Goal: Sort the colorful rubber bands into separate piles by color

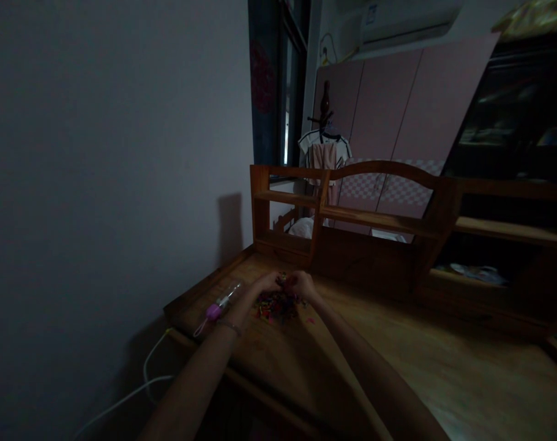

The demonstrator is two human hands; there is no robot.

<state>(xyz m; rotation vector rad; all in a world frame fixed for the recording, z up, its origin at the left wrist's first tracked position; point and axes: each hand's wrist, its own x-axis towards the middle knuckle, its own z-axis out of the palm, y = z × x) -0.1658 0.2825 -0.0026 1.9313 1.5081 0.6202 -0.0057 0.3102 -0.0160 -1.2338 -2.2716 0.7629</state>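
A heap of small, multicoloured pieces (278,308) lies on the wooden desk, too dark and small to name. At its far side my left hand (270,282) and my right hand (300,284) are close together, fingers curled inward. Both look closed on something small between them, which the dim light hides. One pink piece (310,320) lies apart, right of the heap. Left of my left forearm is a clear tube-shaped container (230,293) with a purple end (213,312) and a looped strap, lying on its side.
A wooden shelf unit (374,220) rises along the desk's back. The wall (122,153) borders the desk (444,361) on the left. A white cable (122,401) hangs by the left front corner. Behind stand a pink wardrobe (393,110) and hanging clothes (324,153).
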